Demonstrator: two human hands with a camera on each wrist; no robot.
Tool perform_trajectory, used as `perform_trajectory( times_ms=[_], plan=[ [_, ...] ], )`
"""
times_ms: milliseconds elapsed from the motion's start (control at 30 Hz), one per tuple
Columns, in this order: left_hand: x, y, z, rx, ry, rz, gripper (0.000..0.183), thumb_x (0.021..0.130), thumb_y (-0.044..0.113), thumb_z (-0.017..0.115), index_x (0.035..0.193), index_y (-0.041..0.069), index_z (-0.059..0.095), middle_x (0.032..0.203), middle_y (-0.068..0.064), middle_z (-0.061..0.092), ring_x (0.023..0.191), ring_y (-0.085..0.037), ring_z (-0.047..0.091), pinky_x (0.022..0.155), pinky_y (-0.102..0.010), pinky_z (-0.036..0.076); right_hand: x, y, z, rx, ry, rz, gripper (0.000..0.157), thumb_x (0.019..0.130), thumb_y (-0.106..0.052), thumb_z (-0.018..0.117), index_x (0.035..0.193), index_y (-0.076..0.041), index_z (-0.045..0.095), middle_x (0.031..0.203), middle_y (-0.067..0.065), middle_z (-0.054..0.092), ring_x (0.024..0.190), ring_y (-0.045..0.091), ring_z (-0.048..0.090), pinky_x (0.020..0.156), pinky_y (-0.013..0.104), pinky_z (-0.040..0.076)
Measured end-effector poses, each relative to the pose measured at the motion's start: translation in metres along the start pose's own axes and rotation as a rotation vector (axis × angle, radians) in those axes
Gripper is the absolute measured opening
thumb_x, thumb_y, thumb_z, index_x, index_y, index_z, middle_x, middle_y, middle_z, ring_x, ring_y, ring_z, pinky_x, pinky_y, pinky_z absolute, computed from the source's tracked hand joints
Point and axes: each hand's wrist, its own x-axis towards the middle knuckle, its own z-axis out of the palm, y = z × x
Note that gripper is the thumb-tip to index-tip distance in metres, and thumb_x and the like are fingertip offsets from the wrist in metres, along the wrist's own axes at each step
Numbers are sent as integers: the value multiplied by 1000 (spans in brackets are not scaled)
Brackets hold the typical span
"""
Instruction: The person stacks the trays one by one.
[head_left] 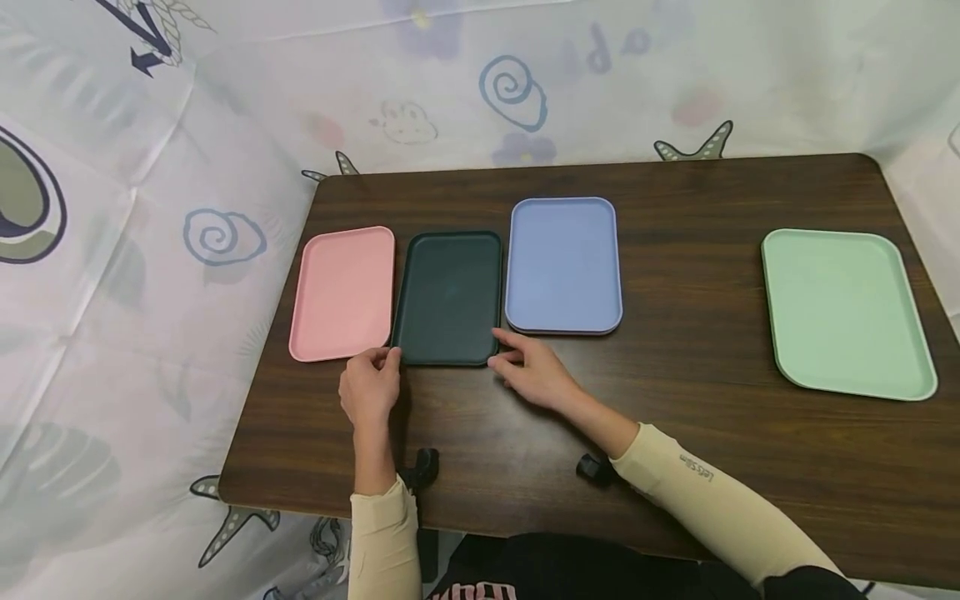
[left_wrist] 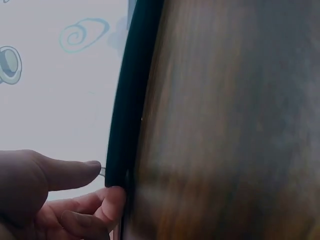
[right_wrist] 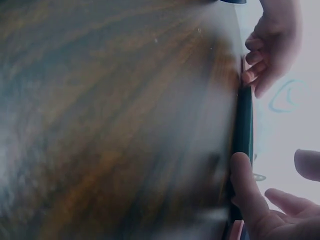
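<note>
Pink tray (head_left: 343, 293) crowding dark tray (head_left: 448, 298), wide passage left of green tray (head_left: 847, 313)

On my worktop (head_left: 690, 450), the second tray (head_left: 450, 292) lies between the leftmost tray (head_left: 342, 292) and the third tray (head_left: 564, 265), my left hand (head_left: 370, 389) and right hand (head_left: 534, 372) at its near corners. The rightmost tray (head_left: 847, 312) lies well apart from these.

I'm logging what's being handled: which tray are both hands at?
The dark green tray, between the pink tray and blue tray. It alone has the left hand at one near corner and right hand at the other.
</note>
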Motion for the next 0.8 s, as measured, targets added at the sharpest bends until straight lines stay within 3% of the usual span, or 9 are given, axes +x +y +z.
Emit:
perform_trajectory(
  times_ms=[133, 200, 400, 567, 700, 800],
  plan=[
    [-3, -4, -3, -26, -5, -8, 29, 91, 39, 60, 92, 13, 73, 80, -5, 62, 78, -26, 56, 67, -43, 40, -3, -1, -2, -111, 45, -28, 51, 95, -25, 60, 143, -13, 46, 133, 9, 57, 108, 17, 62, 94, 42, 45],
    [-5, -5, -5, -59, -25, -5, 27, 93, 35, 59, 91, 11, 70, 80, -7, 60, 76, -27, 54, 66, -40, 38, -4, -2, -3, -119, 59, -48, 50, 95, -24, 60, 142, -12, 47, 133, 10, 57, 108, 17, 62, 93, 43, 46],
    [-7, -10, -11, -277, -133, -10, 21, 95, 23, 57, 94, 3, 61, 75, -5, 51, 68, -20, 47, 60, -31, 37, -6, -7, -6, 40, 79, -44, 46, 95, -15, 60, 138, -5, 50, 132, 16, 56, 97, 25, 67, 67, 34, 55],
    [-8, -16, -21, -516, -275, -55, 21, 96, 18, 56, 105, -1, 57, 67, 4, 43, 54, -8, 39, 50, -22, 31, -3, -10, -9, 193, 49, -31, 46, 94, -8, 58, 138, 2, 47, 125, 23, 56, 98, 39, 64, 65, 38, 56],
    [-10, -20, -26, -603, -391, -86, 32, 98, 15, 53, 127, 1, 55, 68, 5, 43, 50, -6, 35, 47, -21, 27, -1, -13, -13, 254, 3, -3, 50, 94, -9, 58, 140, 3, 43, 123, 23, 54, 98, 42, 61, 65, 36, 56],
    [-10, -20, -27, -633, -448, -90, 35, 99, 15, 52, 132, 5, 55, 69, 5, 44, 50, -7, 34, 46, -21, 26, 1, -16, -15, 294, -12, 24, 52, 94, -10, 58, 141, 3, 42, 119, 19, 54, 99, 43, 60, 66, 38, 57]
  ],
)
